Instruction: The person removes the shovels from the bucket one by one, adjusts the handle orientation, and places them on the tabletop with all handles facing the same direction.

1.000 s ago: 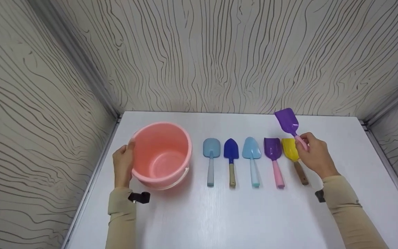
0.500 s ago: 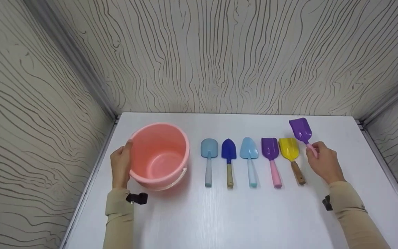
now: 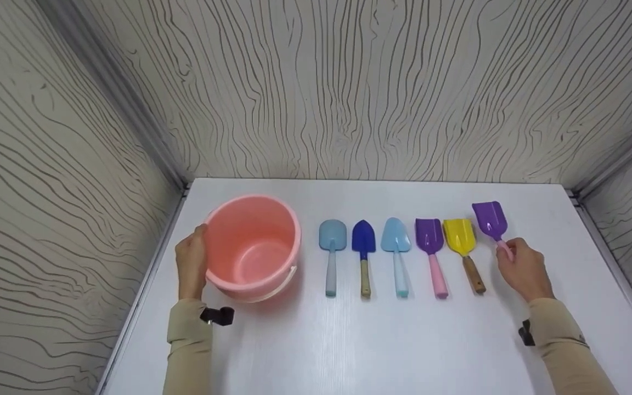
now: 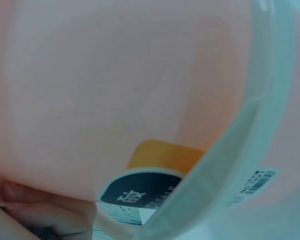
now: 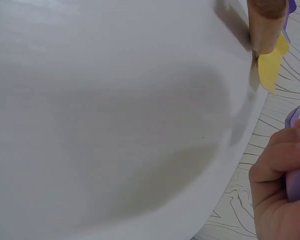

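At the right end of a row of toy shovels, my right hand (image 3: 524,269) holds a purple shovel (image 3: 490,219) by its pink handle, blade toward the back wall. In the right wrist view, curled fingers (image 5: 285,155) wrap that handle. Just left of it lies a yellow shovel (image 3: 460,236) with a brown handle. My left hand (image 3: 191,260) grips the left rim of a pink bucket (image 3: 253,285), which tilts its mouth toward me and shows a bare inside. The bucket's pale carrying handle (image 4: 230,145) hangs across its labelled side in the left wrist view.
Left of the yellow shovel lie another purple shovel (image 3: 429,236), a light blue one (image 3: 395,236), a dark blue one (image 3: 363,237) and a grey-blue one (image 3: 332,236). The white table (image 3: 360,345) meets a wood-patterned wall (image 3: 343,93) behind.
My right hand has moved right and toward me with the purple shovel, from above the yellow shovel to its right side. The left hand and bucket stay in place.
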### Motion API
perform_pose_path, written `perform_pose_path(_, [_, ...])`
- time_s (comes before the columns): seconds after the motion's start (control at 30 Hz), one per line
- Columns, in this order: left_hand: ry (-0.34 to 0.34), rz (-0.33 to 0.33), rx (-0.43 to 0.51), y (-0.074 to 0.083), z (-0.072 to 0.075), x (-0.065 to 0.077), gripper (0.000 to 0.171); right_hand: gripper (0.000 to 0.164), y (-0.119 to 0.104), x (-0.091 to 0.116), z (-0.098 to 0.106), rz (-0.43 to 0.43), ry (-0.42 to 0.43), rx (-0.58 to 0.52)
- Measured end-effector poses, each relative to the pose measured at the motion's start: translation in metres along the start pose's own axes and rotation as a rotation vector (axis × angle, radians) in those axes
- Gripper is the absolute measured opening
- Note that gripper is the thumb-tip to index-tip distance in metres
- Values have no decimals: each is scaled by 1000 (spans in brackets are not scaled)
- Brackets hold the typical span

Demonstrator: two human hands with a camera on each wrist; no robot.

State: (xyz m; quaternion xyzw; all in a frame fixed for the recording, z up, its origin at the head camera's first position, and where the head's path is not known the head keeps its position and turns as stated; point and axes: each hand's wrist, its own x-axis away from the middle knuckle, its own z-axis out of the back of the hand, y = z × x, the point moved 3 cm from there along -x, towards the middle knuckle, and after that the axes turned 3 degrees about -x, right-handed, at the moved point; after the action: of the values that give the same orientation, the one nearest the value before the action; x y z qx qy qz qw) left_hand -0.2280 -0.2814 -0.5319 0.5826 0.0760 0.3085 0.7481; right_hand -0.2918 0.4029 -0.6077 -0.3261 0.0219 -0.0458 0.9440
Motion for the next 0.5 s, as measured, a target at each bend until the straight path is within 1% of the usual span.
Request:
perform_pose_path(0.2, [-3, 2, 20, -4, 3, 2, 54, 43, 10, 2, -6, 5, 1, 12])
perform_pose_path(0.37, [0, -7, 25, -3, 2, 2, 52, 45, 18, 5, -11, -5, -6, 17])
perform_pose_path(0.5, [-2, -13, 23, -4, 0, 2, 53, 46, 20, 7, -15, -17, -12, 25])
